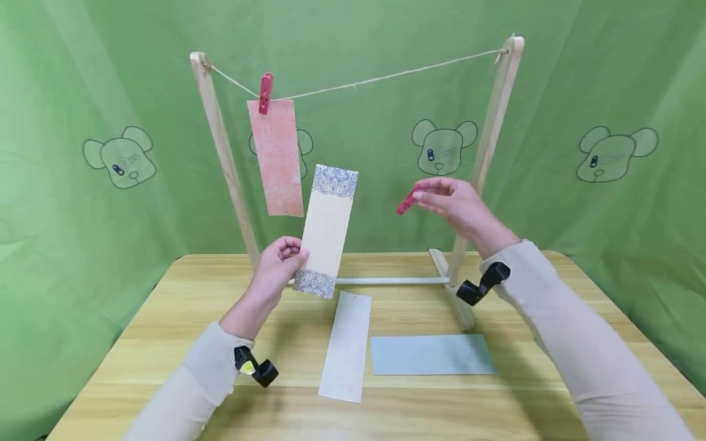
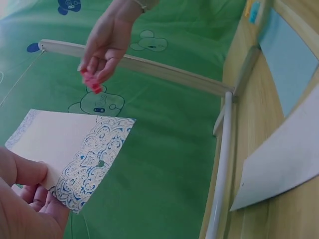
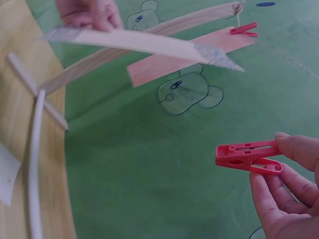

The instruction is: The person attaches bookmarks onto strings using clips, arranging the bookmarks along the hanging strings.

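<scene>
My left hand pinches a cream bookmark with blue lace-like patterns at both ends, by its lower left edge. The bookmark is held in the air, tilted slightly, in front of the string. Between thumb and fingertips of my right hand is a red clothespin; the right wrist view shows this clothespin from the side, pinched at its handle end. A pink bookmark hangs from the string at the left, gripped at its top by another red clothespin.
Wooden posts carry the string, with a white bar low between them. On the wooden table lie a white bookmark and a light blue bookmark. A green curtain with bear drawings stands behind.
</scene>
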{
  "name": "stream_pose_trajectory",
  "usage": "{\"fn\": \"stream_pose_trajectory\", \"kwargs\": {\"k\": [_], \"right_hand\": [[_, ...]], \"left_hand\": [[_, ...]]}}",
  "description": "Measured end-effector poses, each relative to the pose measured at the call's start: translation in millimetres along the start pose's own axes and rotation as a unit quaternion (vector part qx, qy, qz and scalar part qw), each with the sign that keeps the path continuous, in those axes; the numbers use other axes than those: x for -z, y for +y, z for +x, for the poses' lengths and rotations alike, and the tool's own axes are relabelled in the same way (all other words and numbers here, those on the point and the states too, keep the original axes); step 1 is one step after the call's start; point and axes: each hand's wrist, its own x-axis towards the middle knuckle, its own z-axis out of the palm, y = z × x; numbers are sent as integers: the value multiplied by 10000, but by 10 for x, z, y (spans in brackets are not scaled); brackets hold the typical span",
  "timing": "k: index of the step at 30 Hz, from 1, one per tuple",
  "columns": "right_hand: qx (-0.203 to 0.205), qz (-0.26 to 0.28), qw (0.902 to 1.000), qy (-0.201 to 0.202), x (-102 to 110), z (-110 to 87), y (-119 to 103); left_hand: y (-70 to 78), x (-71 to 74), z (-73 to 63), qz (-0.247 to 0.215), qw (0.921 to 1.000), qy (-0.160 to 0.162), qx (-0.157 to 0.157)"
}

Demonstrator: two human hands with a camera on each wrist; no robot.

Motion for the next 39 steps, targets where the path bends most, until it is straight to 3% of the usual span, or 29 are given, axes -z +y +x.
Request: {"fn": "stream_pose_trajectory", "kwargs": {"k": [2, 8, 19, 22, 28, 39], "right_hand": [[77, 377, 9992, -68, -44, 31, -95], [223, 624, 9978, -50, -168, 86, -359], [530, 955, 9940, 37, -379, 226, -774], [611, 641, 9961, 15, -446, 255, -876], [824, -521, 9952, 38, -563, 312, -1043], [1247, -842, 9883, -231, -777, 383, -1364]], "left_hand": [[9, -34, 20, -136, 9999, 16, 19], [41, -99, 67, -460, 9986, 222, -139], [112, -125, 170, -409, 9977, 437, -326], [141, -141, 208, -446, 9972, 463, -394], [202, -137, 233, -485, 9962, 550, -475], [163, -113, 279, -537, 9958, 677, -302]]}}
